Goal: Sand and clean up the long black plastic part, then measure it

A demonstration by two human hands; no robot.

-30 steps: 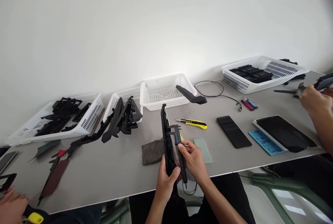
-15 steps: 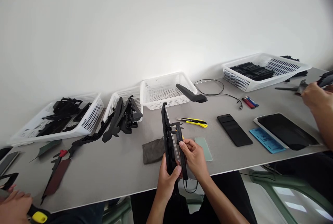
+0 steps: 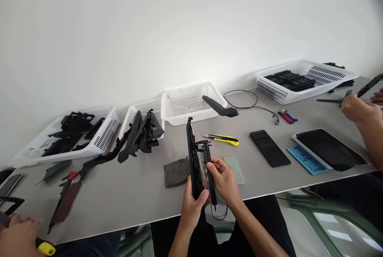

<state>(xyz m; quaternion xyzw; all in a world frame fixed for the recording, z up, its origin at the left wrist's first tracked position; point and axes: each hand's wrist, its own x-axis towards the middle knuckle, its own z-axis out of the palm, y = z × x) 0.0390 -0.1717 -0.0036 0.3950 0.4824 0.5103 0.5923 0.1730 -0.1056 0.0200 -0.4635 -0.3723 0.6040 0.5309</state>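
Note:
My left hand (image 3: 193,205) is closed around the lower part of a long black plastic part (image 3: 192,153), held upright over the table's front edge. In my right hand (image 3: 223,179) is a black caliper (image 3: 207,155), its jaws at the side of the plastic part. Whether the jaws touch it I cannot tell. Behind them on the table lie a yellow utility knife (image 3: 224,139), a dark grey cloth (image 3: 176,173) and a pale green sheet (image 3: 235,169).
White baskets stand along the wall, one with black parts at left (image 3: 104,137), one at right (image 3: 278,93). A dark curved piece (image 3: 220,107) leans on the middle basket (image 3: 179,119). Co-workers' hands (image 3: 360,109) are at both sides. A black phone-like slab (image 3: 269,148) lies at right.
My hands and the caliper have barely moved. At the right, the co-worker's hands have shifted with a dark part; the left co-worker's hand has moved slightly.

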